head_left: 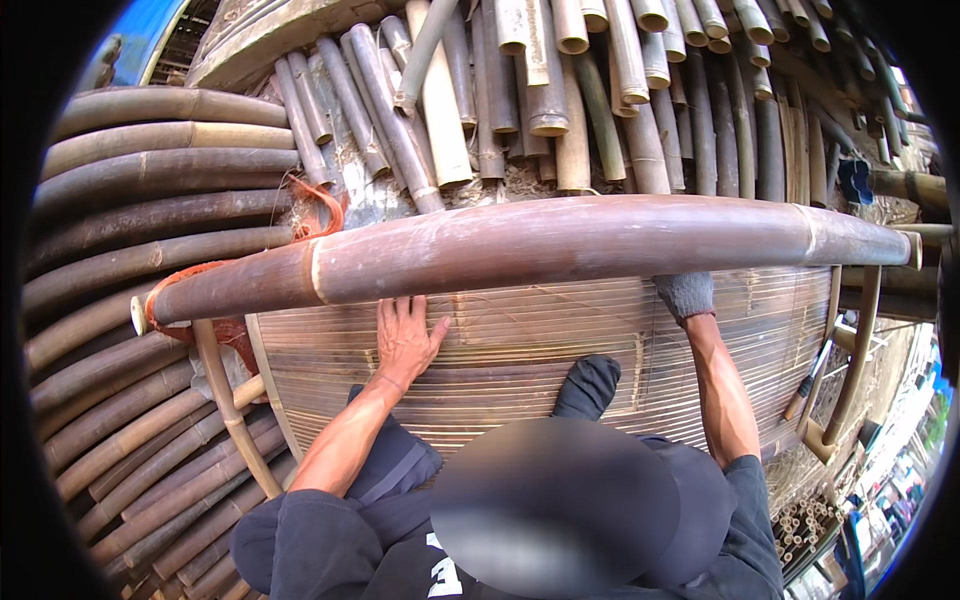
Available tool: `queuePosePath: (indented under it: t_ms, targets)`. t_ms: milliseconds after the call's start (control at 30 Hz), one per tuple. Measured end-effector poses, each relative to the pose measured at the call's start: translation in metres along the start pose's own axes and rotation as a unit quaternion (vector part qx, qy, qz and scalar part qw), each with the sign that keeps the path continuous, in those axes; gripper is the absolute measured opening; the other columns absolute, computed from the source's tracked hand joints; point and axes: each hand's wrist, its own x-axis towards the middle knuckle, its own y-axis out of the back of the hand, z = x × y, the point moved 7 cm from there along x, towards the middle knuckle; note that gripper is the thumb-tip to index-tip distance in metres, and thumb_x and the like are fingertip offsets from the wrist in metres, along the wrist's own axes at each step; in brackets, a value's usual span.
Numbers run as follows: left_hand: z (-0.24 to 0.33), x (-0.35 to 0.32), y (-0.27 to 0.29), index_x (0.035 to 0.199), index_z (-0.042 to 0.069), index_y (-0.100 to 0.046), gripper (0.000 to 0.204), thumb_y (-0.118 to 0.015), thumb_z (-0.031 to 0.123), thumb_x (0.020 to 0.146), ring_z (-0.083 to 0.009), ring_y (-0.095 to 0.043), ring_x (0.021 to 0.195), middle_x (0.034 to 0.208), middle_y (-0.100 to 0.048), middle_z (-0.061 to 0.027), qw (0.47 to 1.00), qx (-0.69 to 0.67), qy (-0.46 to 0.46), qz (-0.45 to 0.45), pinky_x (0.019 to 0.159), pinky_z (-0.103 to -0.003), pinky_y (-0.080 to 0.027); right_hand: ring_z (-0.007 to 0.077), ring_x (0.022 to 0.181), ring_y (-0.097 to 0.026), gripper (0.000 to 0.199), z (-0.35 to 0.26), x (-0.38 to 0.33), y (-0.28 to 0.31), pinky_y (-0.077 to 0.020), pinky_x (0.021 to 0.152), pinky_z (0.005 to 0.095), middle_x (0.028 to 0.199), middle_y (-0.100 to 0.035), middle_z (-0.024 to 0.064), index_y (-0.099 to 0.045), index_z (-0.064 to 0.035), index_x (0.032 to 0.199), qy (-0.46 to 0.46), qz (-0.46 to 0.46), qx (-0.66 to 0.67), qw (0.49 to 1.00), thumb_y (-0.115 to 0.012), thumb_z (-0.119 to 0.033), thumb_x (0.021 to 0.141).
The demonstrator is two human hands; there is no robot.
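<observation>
A thick brown bamboo pole (560, 240) stretches across in front of me, above the far side of a slatted bamboo bench (500, 365). My left hand (405, 340) is bare, with its fingers stretched out and slightly apart over the slats. Its fingertips reach the pole's near edge; whether they press on it I cannot tell. Farther right, my right hand (686, 296) wears a grey knit glove and meets the pole's near underside. The pole hides the gloved fingers. Orange strapping (175, 285) loops around the pole's left end.
Long bamboo poles (150, 205) lie stacked on the left. Cut bamboo lengths (600, 110) are piled beyond the pole. A tool with a wooden handle (797, 398) lies at the bench's right edge. My dark-socked foot (587, 388) rests on the slats. Bamboo uprights (862, 355) stand at the right.
</observation>
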Motion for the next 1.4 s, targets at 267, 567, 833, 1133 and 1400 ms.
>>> queuePosePath:
  t_ms: [267,567,833,1133,1400]
  targets:
    - [-0.018,0.037,-0.015,0.114,0.003,-0.065,0.033,-0.064,0.026,0.09,-0.0421,-0.056,0.106,0.108,-0.063,-0.0224,0.975,-0.197,0.091,0.053,0.094,-0.048,-0.042,0.0405,0.115,-0.058,0.044,0.011,0.007,-0.009,-0.0464,0.098,0.0475,0.122,-0.064,0.0208,-0.065,-0.0078,0.119,-0.018,-0.052,-0.002,0.998,-0.058,-0.04,0.09]
    - [-0.017,0.05,-0.022,0.125,-0.002,-0.057,0.05,-0.065,0.032,0.089,-0.0421,-0.054,0.118,0.125,-0.059,-0.0249,0.951,-0.267,0.158,-0.003,0.101,-0.046,-0.04,0.0383,0.114,-0.06,0.057,0.025,-0.003,-0.006,-0.0468,0.098,0.0429,0.119,-0.066,0.0193,-0.069,-0.0078,0.116,-0.059,-0.129,0.071,0.987,-0.057,-0.055,0.085]
    - [-0.042,0.04,-0.044,0.121,-0.004,-0.059,0.052,-0.064,0.039,0.092,-0.0399,-0.049,0.118,0.121,-0.059,-0.025,0.959,-0.234,0.16,0.017,0.103,-0.046,-0.037,0.0388,0.099,-0.065,0.046,0.08,-0.031,0.034,-0.0514,0.086,0.0475,0.106,-0.067,0.0219,-0.07,-0.0098,0.111,-0.232,0.0,0.124,0.965,-0.062,-0.047,0.086]
    - [-0.04,0.041,-0.048,0.122,-0.002,-0.057,0.049,-0.065,0.035,0.093,-0.04,-0.048,0.118,0.124,-0.054,-0.0261,0.957,-0.244,0.159,-0.002,0.102,-0.047,-0.037,0.0402,0.098,-0.064,0.041,0.089,-0.027,0.045,-0.0516,0.085,0.0476,0.106,-0.066,0.023,-0.068,-0.0107,0.114,-0.188,-0.004,0.076,0.979,-0.063,-0.041,0.086]
    - [-0.027,0.042,-0.027,0.116,-0.001,-0.062,0.042,-0.063,0.033,0.093,-0.0401,-0.054,0.113,0.117,-0.06,-0.0261,0.96,-0.238,0.143,0.043,0.096,-0.049,-0.041,0.0401,0.108,-0.062,0.058,0.096,-0.017,0.043,-0.0488,0.094,0.0445,0.117,-0.065,0.0227,-0.057,-0.0027,0.127,-0.214,-0.052,0.139,0.966,-0.066,-0.041,0.085]
